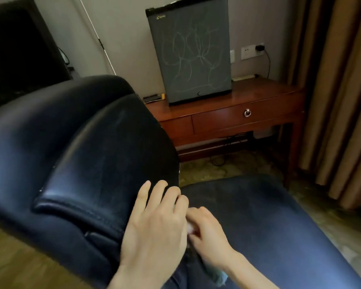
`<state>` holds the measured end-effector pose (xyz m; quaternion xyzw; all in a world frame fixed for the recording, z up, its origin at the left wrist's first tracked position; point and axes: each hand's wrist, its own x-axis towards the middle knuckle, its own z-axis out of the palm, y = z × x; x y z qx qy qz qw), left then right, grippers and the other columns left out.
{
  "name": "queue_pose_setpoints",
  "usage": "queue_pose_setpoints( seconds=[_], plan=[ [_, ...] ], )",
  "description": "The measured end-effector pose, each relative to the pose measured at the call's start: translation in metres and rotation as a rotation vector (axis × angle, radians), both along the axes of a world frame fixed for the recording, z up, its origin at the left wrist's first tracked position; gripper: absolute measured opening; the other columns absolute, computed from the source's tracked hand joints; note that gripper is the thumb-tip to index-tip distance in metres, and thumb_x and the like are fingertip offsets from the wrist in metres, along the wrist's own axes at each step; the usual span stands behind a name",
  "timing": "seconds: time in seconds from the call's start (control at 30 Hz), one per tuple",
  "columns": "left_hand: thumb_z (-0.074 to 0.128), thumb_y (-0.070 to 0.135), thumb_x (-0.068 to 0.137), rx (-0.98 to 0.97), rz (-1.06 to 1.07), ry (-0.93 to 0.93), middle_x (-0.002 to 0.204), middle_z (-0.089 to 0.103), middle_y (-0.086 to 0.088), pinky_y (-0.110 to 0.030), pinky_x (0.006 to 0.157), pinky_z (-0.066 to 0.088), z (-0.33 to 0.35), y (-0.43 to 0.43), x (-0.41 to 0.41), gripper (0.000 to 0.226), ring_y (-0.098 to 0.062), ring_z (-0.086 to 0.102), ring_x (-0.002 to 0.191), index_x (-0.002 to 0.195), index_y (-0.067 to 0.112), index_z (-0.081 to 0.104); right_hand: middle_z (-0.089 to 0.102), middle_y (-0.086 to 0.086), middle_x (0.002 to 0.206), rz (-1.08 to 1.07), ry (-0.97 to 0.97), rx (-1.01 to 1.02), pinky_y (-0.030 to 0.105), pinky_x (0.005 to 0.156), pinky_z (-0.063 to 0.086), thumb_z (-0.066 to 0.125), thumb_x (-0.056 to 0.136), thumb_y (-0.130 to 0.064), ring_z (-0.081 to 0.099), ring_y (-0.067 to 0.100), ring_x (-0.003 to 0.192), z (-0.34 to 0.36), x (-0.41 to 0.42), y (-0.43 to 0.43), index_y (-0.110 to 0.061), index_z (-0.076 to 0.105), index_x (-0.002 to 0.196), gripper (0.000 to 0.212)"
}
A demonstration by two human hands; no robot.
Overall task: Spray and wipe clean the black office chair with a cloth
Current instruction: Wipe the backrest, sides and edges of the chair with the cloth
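wooden desk (227, 119) | scribbled grey mini fridge (192, 53) on it | tan curtains (342, 90) right | patterned carpet (227, 170)

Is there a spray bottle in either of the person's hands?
No: the left hand lies flat on the black chair, and the right hand grips only a pale cloth.

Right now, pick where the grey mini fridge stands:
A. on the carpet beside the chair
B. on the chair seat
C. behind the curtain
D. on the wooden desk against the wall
D: the fridge stands upright on the desk, above its drawer with the ring pull, beyond the chair.
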<state>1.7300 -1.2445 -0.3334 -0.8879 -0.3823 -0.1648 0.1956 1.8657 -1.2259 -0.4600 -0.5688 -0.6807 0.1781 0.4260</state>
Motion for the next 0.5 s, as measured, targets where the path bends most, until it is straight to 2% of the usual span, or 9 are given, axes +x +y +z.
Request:
queue_pose_setpoints(
  seconds=[0.1,0.17,0.27,0.37,0.43,0.5],
  plan=[
    [0.041,0.031,0.081,-0.173,-0.050,-0.148,0.091,0.064,0.008,-0.035,0.080,0.054,0.013,-0.010,0.006,0.030,-0.015,0.062,0.091,0.088,0.021,0.068,0.048,-0.042,0.090,0.006,-0.004,0.021,0.013,0.069,0.030,0.045,0.068,-0.023,0.039,-0.006,0.084,-0.002,-0.003,-0.038,-0.046,0.049,0.102,0.041],
    [0.049,0.029,0.084,-0.215,-0.057,-0.228,0.089,0.062,0.013,-0.027,0.071,0.053,0.022,-0.011,0.013,0.018,-0.010,0.060,0.086,0.090,0.025,0.065,0.048,-0.042,0.092,-0.016,-0.006,0.033,0.016,0.067,0.031,0.052,0.068,-0.016,0.038,-0.006,0.083,-0.005,-0.004,-0.049,-0.048,0.046,0.103,0.047],
    [0.047,0.032,0.095,-0.248,-0.014,-0.210,0.105,0.057,0.014,-0.025,0.081,0.046,0.033,-0.002,0.027,0.017,-0.008,0.052,0.099,0.106,0.028,0.059,0.051,-0.039,0.093,-0.032,0.030,0.018,0.014,0.069,0.034,0.055,0.073,-0.020,0.041,-0.002,0.087,-0.003,-0.005,-0.045,-0.056,0.050,0.097,0.045],
    [0.042,0.038,0.098,-0.220,-0.006,-0.256,0.112,0.054,0.014,-0.025,0.086,0.045,0.044,0.011,0.034,0.019,-0.006,0.048,0.103,0.112,0.032,0.053,0.051,-0.039,0.096,-0.074,0.031,0.015,0.020,0.070,0.037,0.042,0.073,-0.038,0.042,-0.005,0.087,0.002,-0.007,-0.014,-0.068,0.043,0.092,0.037],
    [0.043,0.038,0.098,-0.230,0.003,-0.300,0.113,0.053,0.015,-0.024,0.088,0.045,0.049,0.017,0.035,0.019,-0.006,0.048,0.104,0.114,0.034,0.052,0.057,-0.031,0.100,-0.124,0.070,0.032,0.027,0.076,0.045,0.043,0.078,-0.043,0.049,-0.002,0.093,0.004,-0.009,0.016,-0.059,0.044,0.103,0.030],
    [0.043,0.038,0.098,-0.233,0.007,-0.335,0.115,0.052,0.017,-0.024,0.090,0.046,0.055,0.023,0.035,0.019,-0.006,0.047,0.107,0.114,0.035,0.052,0.062,-0.017,0.100,-0.184,0.127,0.008,0.027,0.078,0.048,0.053,0.087,-0.033,0.056,0.006,0.095,0.004,-0.007,0.054,-0.042,0.053,0.104,0.019]
  ],
)
